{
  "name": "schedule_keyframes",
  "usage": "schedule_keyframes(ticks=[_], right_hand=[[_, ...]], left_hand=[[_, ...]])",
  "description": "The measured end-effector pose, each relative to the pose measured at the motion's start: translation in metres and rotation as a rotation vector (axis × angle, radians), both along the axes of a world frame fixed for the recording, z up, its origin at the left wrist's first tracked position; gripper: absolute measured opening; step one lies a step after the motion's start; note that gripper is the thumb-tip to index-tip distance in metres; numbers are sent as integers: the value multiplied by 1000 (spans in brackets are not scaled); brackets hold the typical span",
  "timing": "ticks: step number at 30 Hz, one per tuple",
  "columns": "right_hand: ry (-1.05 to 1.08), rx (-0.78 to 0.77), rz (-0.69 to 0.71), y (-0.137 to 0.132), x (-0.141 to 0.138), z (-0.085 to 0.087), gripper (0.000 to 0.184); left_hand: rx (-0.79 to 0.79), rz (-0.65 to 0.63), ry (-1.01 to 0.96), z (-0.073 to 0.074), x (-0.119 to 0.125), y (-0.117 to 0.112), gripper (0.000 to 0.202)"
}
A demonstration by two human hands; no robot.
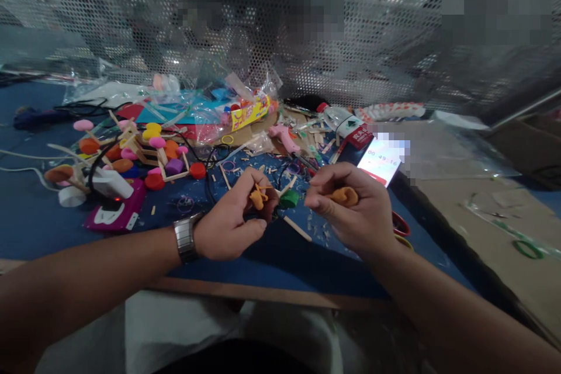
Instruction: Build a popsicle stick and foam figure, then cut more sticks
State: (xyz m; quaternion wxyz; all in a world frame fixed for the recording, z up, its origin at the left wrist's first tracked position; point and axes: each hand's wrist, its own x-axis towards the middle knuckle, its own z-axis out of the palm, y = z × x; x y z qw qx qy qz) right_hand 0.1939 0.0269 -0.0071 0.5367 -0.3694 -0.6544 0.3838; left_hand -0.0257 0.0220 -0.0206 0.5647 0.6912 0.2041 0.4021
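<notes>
the left hand [230, 225] is closed around an orange clay piece [258, 196] on thin sticks, with a green clay knob [289, 198] just beside it. the right hand [357, 213] pinches an orange clay lump [345, 196] close by, both over the blue table [39, 222].

Green cap [289, 198] as reference. Left of it, orange clay lump [258, 196] in my left hand [228, 228]; right of it, second orange lump [344, 196] (same shade) in my right hand [350, 213]. Mat [35, 216] beneath: plain blue.
</notes>
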Motion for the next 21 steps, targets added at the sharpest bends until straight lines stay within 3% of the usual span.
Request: schedule_keyframes(ticks=[4, 7, 9, 13, 21], right_hand=[[239, -106, 210, 0, 0, 6, 38], [371, -177, 306, 1, -1, 7, 26], [378, -160, 285, 3, -2, 6, 20], [351, -133, 203, 6, -1, 0, 28], [336, -122, 225, 6, 0, 0, 29]], left_hand=[[3, 15, 17, 1, 0, 0, 35], [-6, -3, -6, -1, 0, 0, 35], [-30, -12, -13, -1, -1, 0, 35], [-48, -20, -7, -1, 0, 0, 36], [-52, -15, 0, 1, 0, 0, 35]])
